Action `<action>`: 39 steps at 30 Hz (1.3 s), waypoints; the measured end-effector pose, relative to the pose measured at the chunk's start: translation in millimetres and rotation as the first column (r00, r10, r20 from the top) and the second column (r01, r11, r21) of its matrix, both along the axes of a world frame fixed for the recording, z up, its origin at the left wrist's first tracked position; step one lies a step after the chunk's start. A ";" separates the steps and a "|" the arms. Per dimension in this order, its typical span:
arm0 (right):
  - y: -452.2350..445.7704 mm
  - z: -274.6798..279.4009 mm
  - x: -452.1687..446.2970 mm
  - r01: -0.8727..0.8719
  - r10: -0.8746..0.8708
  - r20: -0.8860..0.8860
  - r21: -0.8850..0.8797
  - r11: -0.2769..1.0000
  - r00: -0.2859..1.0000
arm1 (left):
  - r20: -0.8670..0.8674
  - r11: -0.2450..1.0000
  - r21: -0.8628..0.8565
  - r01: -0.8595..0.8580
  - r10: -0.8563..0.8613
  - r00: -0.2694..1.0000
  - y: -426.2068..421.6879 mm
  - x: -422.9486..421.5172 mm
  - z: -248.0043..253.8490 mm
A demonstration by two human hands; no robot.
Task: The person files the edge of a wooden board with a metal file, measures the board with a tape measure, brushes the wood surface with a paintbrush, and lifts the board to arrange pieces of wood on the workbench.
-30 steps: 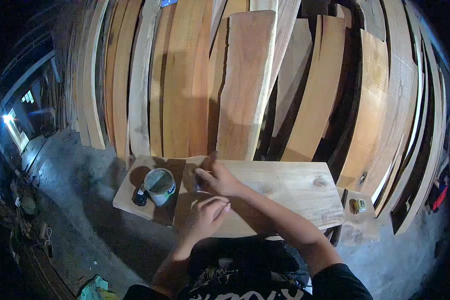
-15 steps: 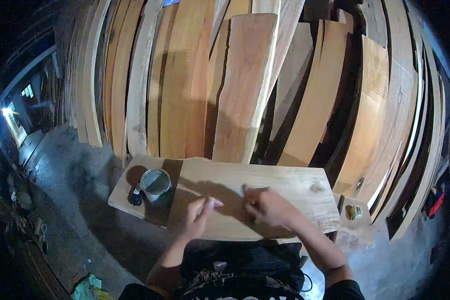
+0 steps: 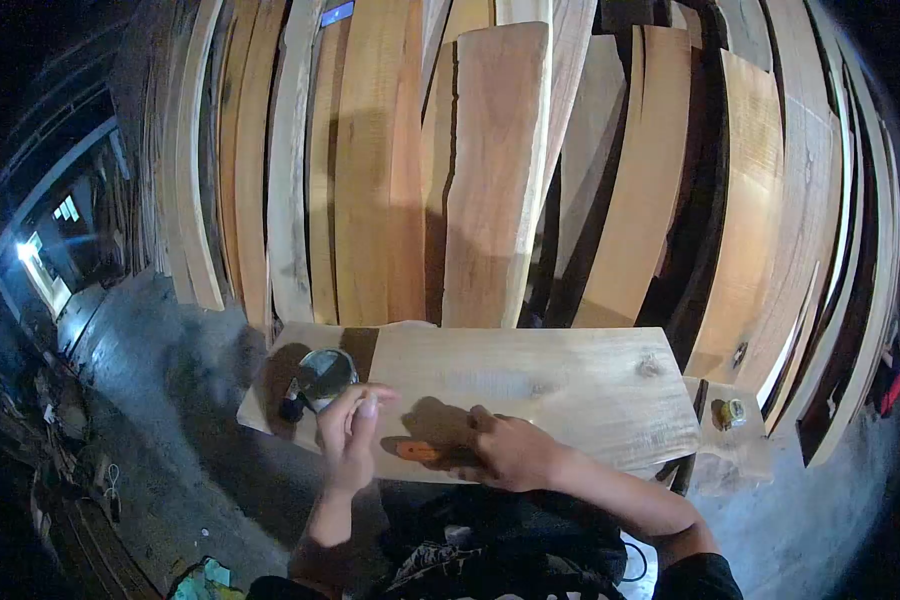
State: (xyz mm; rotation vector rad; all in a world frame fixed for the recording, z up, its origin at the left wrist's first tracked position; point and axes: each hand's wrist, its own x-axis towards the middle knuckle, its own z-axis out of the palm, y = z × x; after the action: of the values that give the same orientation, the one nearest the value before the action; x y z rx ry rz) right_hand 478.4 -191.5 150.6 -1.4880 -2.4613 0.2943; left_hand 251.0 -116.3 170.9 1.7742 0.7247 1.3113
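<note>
Orange tool (image 3: 418, 452) at left edge of right grip (image 3: 515, 452)

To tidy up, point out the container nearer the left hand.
The large tin on the flat board, close to the left hand; the small yellowish container sits beyond the board's right end.

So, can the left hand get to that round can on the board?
Probably yes: the left hand is very near the can, and nothing seems to block the way. I can't tell whether they touch.
</note>
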 end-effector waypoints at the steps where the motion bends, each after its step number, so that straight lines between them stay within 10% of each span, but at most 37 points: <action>1: -3.5 4.0 7.8 -0.066 0.076 -0.109 0.098 0.993 0.991 | -0.004 0.999 0.017 0.028 -0.027 1.000 -2.8 0.9 4.3; 4: -24.0 73.9 25.4 0.106 -0.122 -0.376 -0.064 0.992 0.918 | 0.010 0.991 0.126 0.051 -0.052 0.999 -8.9 0.2 26.3; 8: -62.1 152.9 47.5 0.344 -0.067 -0.548 0.421 0.839 0.834 | 0.115 0.860 0.510 -0.030 -0.034 0.993 -5.2 -10.7 82.1; 17: -82.4 237.5 55.8 0.269 -0.124 -0.242 0.914 0.303 0.962 | 0.390 0.813 0.556 -0.171 -0.074 0.918 -40.0 11.7 177.6; 39: -75.8 273.9 63.1 0.099 -0.378 -0.016 0.974 0.201 0.926 | 0.213 0.726 0.674 -0.138 -0.012 0.977 -11.4 36.3 196.1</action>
State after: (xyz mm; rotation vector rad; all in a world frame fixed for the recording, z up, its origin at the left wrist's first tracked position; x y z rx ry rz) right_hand 541.5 -267.4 424.5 -1.1992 -1.6860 -1.3548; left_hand 287.3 -127.6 366.9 2.1363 0.1657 1.9526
